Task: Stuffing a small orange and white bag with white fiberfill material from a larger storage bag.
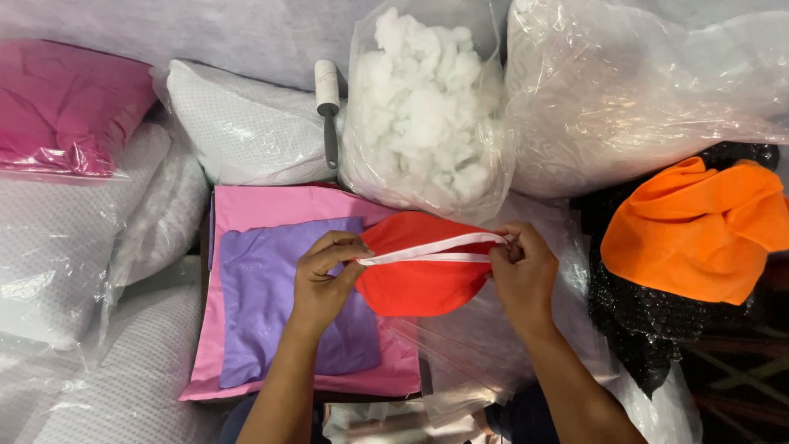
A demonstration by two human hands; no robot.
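Observation:
A red fabric cover point(419, 284) with a white zipper strip along its opening is stretched between both hands. My left hand point(325, 279) pinches the left end of the zipper edge. At the right end, my right hand point(519, 275) grips the same edge. The cover rests partly over a purple fabric piece point(271, 304) that lies on a pink one point(246, 210).
A clear bag of white stuffing point(427, 107) stands just behind the hands, with a lint roller point(328, 107) beside it. Bagged white pillows point(238, 123) and a pink one point(66, 107) lie left. Orange cloth point(699, 230) sits right, and a large plastic bag point(641, 90) behind.

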